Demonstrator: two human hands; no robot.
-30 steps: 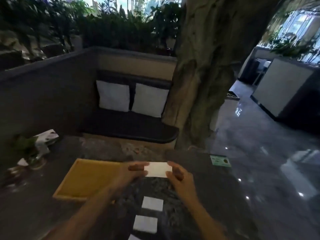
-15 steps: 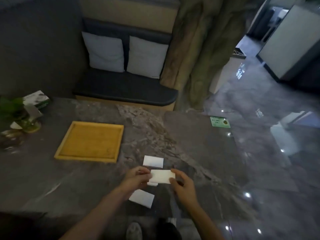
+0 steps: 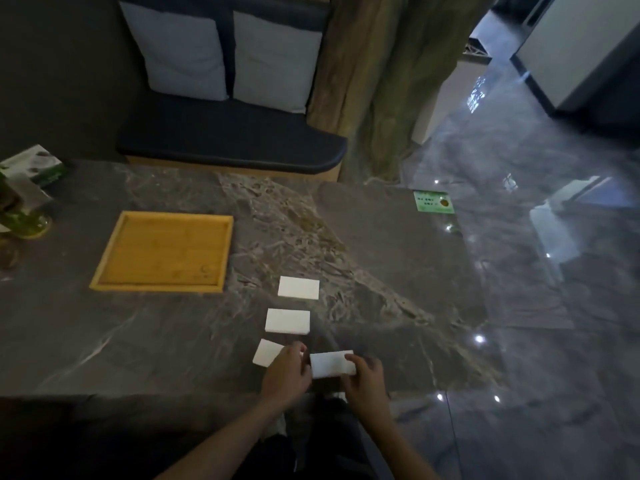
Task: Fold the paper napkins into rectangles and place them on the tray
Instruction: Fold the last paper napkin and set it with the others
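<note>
Sitting empty, the tray.

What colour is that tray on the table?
The tray is yellowish wood with a raised rim; the head view shows it.

I log: white napkins; yellow wooden tray; grey veined marble table; green card; pale grey cushions.
</note>
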